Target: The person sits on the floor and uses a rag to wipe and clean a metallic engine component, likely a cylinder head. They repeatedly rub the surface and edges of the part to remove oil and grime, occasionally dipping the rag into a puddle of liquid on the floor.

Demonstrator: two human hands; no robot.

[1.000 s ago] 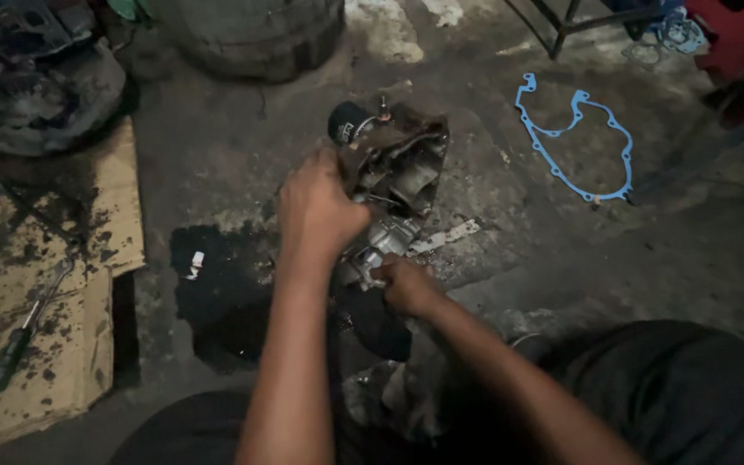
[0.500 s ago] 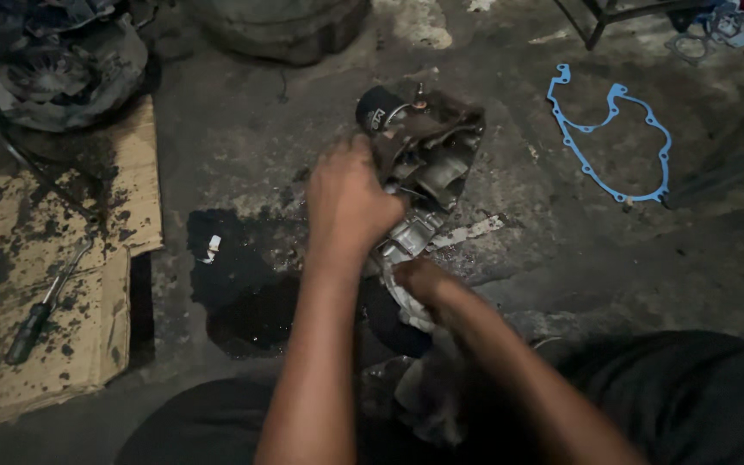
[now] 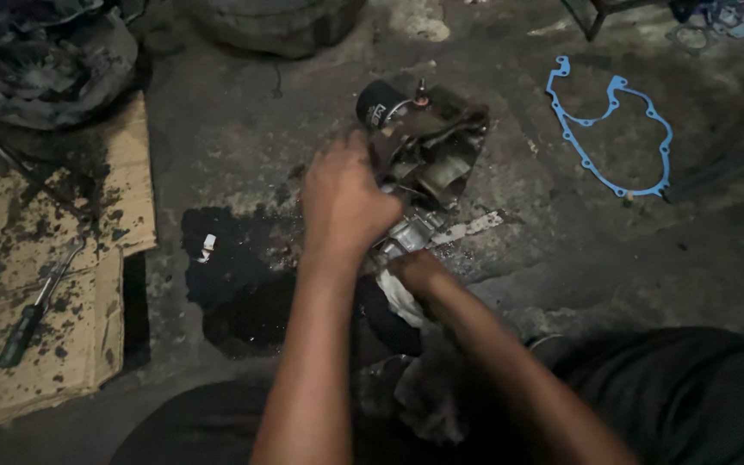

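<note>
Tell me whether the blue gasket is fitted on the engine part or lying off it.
Off. The blue gasket lies flat on the bare concrete floor, apart from the engine part that the left hand grips.

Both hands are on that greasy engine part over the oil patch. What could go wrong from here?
1. The left hand and right hand grip a grimy grey metal engine casing; on oily metal a grip may slip.
2. The dark oil puddle on the concrete floor lies right beside the work, so a knee or a dropped part could land in it.
3. The thin blue gasket lies loose on the floor and could get stepped on or torn.
</note>
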